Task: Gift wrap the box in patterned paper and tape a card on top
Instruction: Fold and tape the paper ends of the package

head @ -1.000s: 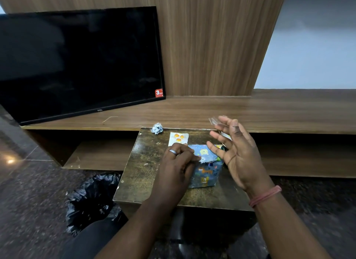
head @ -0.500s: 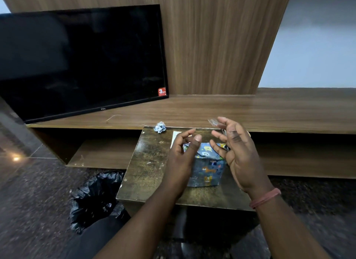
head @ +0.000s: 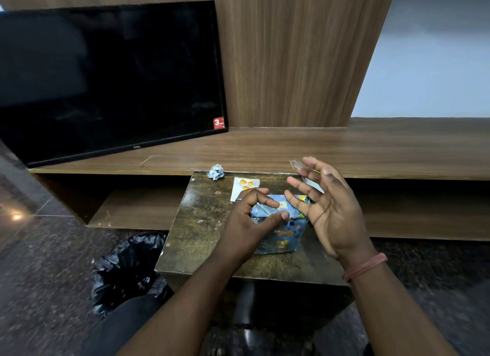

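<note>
A box wrapped in blue patterned paper (head: 285, 233) stands on a small dark table (head: 201, 223). My left hand (head: 246, 220) curls over the box's top left corner, with the index fingertip on the top and the thumb along the upper front edge. My right hand (head: 328, 209) hovers just right of the box, palm facing left and fingers spread. A strip of clear tape (head: 296, 164) hangs from its upper fingertips. The white card with orange dots (head: 245, 185) lies flat behind the box, partly hidden by my left hand.
A crumpled paper ball (head: 216, 172) sits at the table's far edge. A black bin bag (head: 127, 270) stands on the floor left of the table. Behind runs a long wooden shelf (head: 371, 148), with a black TV (head: 106, 77) leaning on it.
My left hand lifted off the box top with its fingers straight, then curled back down onto the top left corner. My right hand, with the tape, stayed beside the box.
</note>
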